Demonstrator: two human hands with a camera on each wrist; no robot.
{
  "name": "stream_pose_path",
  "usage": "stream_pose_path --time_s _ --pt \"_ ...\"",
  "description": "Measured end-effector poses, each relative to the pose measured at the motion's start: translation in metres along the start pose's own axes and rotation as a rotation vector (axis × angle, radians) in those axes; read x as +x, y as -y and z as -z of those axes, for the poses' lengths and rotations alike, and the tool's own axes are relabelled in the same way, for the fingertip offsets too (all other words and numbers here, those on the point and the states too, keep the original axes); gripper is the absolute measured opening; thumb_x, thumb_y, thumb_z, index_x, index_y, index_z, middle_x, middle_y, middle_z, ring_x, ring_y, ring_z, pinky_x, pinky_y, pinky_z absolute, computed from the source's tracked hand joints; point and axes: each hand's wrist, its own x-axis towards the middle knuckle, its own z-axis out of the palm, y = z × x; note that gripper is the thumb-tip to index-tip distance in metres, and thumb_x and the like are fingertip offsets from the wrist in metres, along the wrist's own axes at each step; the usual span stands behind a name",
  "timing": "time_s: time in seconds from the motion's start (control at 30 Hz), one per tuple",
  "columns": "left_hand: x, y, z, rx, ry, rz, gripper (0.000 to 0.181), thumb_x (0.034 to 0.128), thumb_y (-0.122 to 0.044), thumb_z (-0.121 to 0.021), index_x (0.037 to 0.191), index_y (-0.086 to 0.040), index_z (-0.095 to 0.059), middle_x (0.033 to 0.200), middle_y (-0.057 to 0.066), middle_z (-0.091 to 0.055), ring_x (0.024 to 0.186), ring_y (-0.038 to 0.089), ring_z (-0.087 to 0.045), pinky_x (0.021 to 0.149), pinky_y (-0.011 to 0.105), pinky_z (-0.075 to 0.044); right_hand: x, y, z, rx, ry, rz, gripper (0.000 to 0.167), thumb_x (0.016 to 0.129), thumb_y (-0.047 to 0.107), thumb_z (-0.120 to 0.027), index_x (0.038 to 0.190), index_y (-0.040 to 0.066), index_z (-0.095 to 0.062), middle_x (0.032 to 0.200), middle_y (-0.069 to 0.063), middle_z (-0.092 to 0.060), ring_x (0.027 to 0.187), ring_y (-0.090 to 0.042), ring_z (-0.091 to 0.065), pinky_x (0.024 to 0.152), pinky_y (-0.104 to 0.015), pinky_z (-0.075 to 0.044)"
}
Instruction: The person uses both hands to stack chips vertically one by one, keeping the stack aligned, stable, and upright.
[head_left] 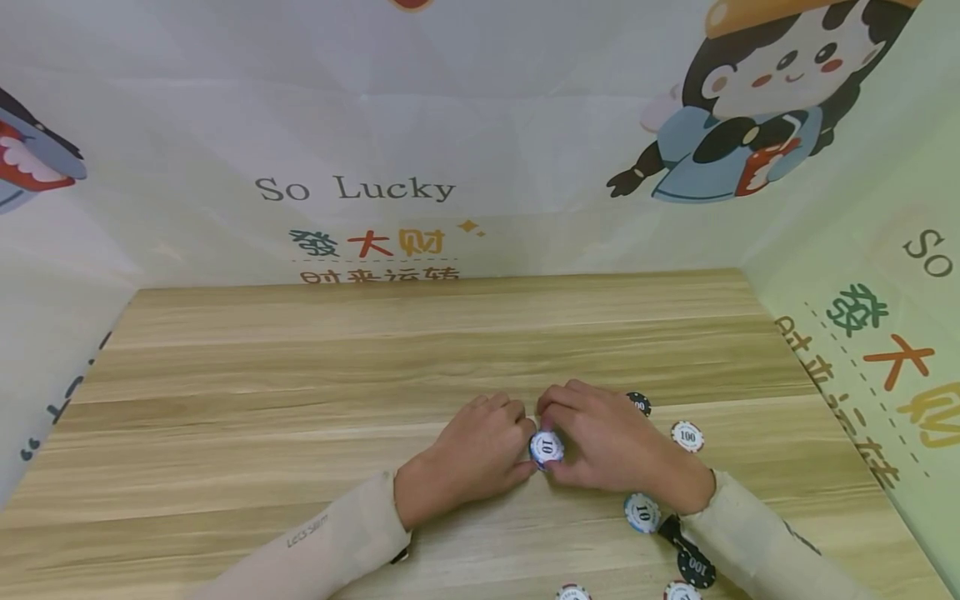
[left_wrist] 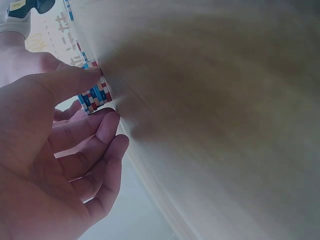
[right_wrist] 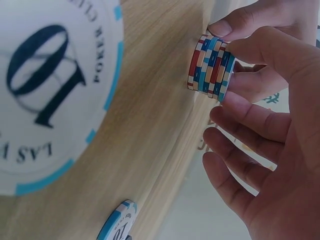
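A short stack of poker chips (head_left: 547, 448), a blue-edged 10 on top, stands on the wooden table between both hands. In the right wrist view the stack (right_wrist: 210, 67) shows red, blue and white edges. My right hand (head_left: 603, 437) pinches it between thumb and index finger, the other fingers loosely bent. From the other side my left hand (head_left: 480, 446) holds it too, thumb and fingertips against the stack (left_wrist: 95, 95) in the left wrist view.
Loose chips lie to the right: a black one (head_left: 639, 404), a white 100 (head_left: 687, 436), a blue-edged 10 (head_left: 642, 512) and a black 100 (head_left: 697, 568). Two more chips (head_left: 573, 592) lie at the bottom edge. Printed cloth walls (head_left: 360, 125) surround the wooden table (head_left: 262, 375).
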Motion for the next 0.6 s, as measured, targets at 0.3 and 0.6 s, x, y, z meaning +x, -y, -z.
stream_pose_path --time_s 0.3,0.6 --pt "0.0006 -0.0001 0.0001 -0.001 0.005 -0.003 0.035 0.0964 -0.043 -0.084 0.103 -0.009 -0.081 0.095 0.004 -0.072 0.087 0.021 -0.064 0.072 0.033 -0.053 -0.0022 -0.0009 -0.0004 0.007 -0.018 0.009 0.037 0.082 0.036 -0.088 0.106 0.010 -0.077 0.122 -0.001 -0.072 0.104 -0.017 -0.066 0.085 -0.035 -0.060" --pt "0.0005 -0.0005 0.0008 0.015 0.010 -0.003 0.035 0.0961 -0.044 -0.084 0.103 -0.010 -0.081 0.096 0.004 -0.072 0.089 0.021 -0.064 0.073 0.034 -0.053 -0.0099 -0.0036 0.0027 0.007 -0.038 -0.007 0.042 0.083 0.039 -0.089 0.109 0.008 -0.077 0.124 -0.001 -0.072 0.106 -0.018 -0.067 0.087 -0.036 -0.061"
